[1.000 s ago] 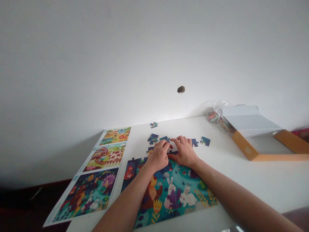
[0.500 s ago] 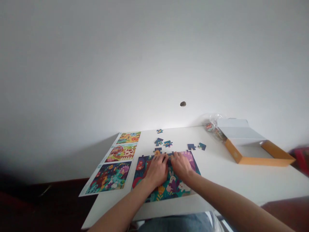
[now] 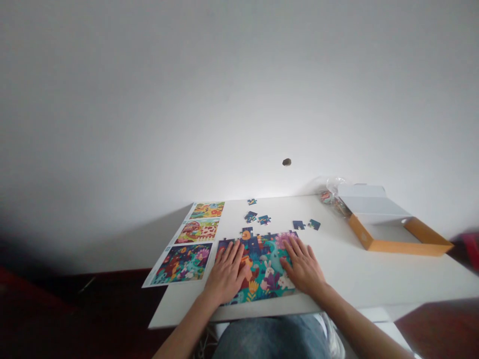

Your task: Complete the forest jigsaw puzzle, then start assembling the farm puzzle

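Observation:
A colourful animal puzzle (image 3: 262, 271) lies assembled near the table's front edge, with a rabbit and plants visible. My left hand (image 3: 227, 271) rests flat on its left side, fingers spread, holding nothing. On the right side of the puzzle lies my right hand (image 3: 302, 264), also with fingers spread and nothing in it. One piece with an orange shape (image 3: 246, 233) joins the puzzle's far edge. Beyond it lie loose pieces: a pair of overlapping ones (image 3: 250, 217), one beside them (image 3: 264, 220), one near the wall (image 3: 252, 202), and two more (image 3: 299, 225) to the right.
A printed sheet with three pictures (image 3: 171, 245) overhangs the white table (image 3: 352, 279) at the left. An open orange box (image 3: 406, 248) stands at the right, with a clear plastic bag (image 3: 333, 197) behind it. A wall (image 3: 239, 109) borders the far side.
My hands have moved apart from the puzzle's upper middle, the left going left and the right going right. Their fingers have spread out flat. The view has shifted slightly.

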### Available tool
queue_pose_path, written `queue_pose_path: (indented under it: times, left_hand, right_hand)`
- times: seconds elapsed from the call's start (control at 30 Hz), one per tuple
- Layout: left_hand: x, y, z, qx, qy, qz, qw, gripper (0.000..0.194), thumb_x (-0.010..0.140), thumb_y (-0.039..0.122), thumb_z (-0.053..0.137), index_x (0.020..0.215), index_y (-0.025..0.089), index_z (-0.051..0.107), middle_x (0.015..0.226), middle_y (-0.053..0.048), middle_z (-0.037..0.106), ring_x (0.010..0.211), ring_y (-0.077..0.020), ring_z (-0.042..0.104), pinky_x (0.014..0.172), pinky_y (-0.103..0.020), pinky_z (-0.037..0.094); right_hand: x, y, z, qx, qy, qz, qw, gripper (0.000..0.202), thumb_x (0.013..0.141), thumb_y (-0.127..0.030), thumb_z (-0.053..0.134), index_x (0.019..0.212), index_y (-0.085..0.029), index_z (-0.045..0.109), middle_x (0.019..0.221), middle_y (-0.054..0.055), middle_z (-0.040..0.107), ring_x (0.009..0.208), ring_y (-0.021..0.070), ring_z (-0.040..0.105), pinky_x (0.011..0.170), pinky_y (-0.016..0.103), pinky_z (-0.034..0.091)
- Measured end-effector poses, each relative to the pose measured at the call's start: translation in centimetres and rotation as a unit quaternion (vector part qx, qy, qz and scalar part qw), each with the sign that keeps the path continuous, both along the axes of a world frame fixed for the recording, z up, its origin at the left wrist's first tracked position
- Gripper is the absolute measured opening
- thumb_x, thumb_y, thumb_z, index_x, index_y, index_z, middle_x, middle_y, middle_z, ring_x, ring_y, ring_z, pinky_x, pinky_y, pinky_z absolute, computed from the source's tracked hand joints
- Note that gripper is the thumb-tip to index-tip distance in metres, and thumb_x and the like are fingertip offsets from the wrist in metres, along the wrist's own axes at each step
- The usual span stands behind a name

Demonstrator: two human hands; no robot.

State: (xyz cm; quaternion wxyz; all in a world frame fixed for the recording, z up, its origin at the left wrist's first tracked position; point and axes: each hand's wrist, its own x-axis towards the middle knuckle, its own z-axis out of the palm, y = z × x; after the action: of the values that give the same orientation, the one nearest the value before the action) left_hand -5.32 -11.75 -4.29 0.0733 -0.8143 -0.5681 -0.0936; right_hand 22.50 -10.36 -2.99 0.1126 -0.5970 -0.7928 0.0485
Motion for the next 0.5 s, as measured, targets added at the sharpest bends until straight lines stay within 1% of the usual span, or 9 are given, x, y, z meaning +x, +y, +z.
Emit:
queue_pose_path:
  times: [0.1, 0.23, 0.37, 0.43, 0.5]
  left_hand:
    - [-0.2, -0.2, -0.1, -0.007, 0.001, 0.001, 1.000, 0.061, 0.097, 0.049, 0.027, 0.151, 0.020, 0.024, 0.157, -0.007, 0.022, 0.144, -0.0269, 0.023, 0.116, -0.047, 0.021]
    - [0.1, -0.1, 0.2, -0.028, 0.002, 0.001, 1.000, 0.061, 0.097, 0.049, 0.025, 0.151, 0.019, 0.022, 0.158, -0.006, 0.019, 0.145, -0.0267, 0.020, 0.117, -0.048, 0.020]
    - [-0.1, -0.1, 0.3, -0.038, 0.007, -0.006, 0.999, 0.062, 0.097, 0.049, 0.025, 0.152, 0.021, 0.018, 0.158, -0.006, 0.018, 0.145, -0.0264, 0.019, 0.117, -0.048, 0.020]
    - [-0.3, -0.1, 0.2, -0.039, 0.011, -0.009, 0.999, 0.062, 0.097, 0.049, 0.026, 0.152, 0.021, 0.018, 0.158, -0.007, 0.017, 0.145, -0.0274, 0.018, 0.117, -0.049, 0.019]
    - [-0.3, -0.1, 0.2, -0.044, 0.017, -0.011, 0.999, 0.062, 0.097, 0.049, 0.026, 0.152, 0.020, 0.018, 0.158, -0.007, 0.017, 0.145, -0.0286, 0.018, 0.116, -0.050, 0.018]
  right_hand:
    - [0.9, -0.5, -0.2, -0.006, -0.004, -0.009, 1.000, 0.059, 0.100, -0.050, 0.031, 0.151, -0.021, 0.028, 0.156, 0.005, 0.017, 0.143, 0.0287, 0.011, 0.113, 0.052, 0.017]
    - [0.9, -0.6, -0.4, -0.009, -0.007, -0.013, 1.000, 0.059, 0.099, -0.050, 0.031, 0.151, -0.022, 0.026, 0.156, 0.005, 0.016, 0.143, 0.0293, 0.012, 0.113, 0.053, 0.018]
    - [1.0, -0.4, -0.9, 0.002, -0.011, -0.019, 1.000, 0.058, 0.100, -0.050, 0.032, 0.151, -0.024, 0.027, 0.156, 0.004, 0.018, 0.142, 0.0298, 0.014, 0.113, 0.053, 0.019]
    - [0.7, -0.6, -1.2, 0.008, -0.018, -0.031, 0.999, 0.056, 0.100, -0.048, 0.032, 0.151, -0.024, 0.027, 0.156, 0.003, 0.017, 0.142, 0.0312, 0.013, 0.112, 0.056, 0.018]
    - [0.1, -0.9, -1.4, 0.011, -0.033, -0.055, 0.998, 0.054, 0.100, -0.045, 0.031, 0.151, -0.025, 0.027, 0.156, 0.003, 0.015, 0.142, 0.0341, 0.010, 0.111, 0.062, 0.014]
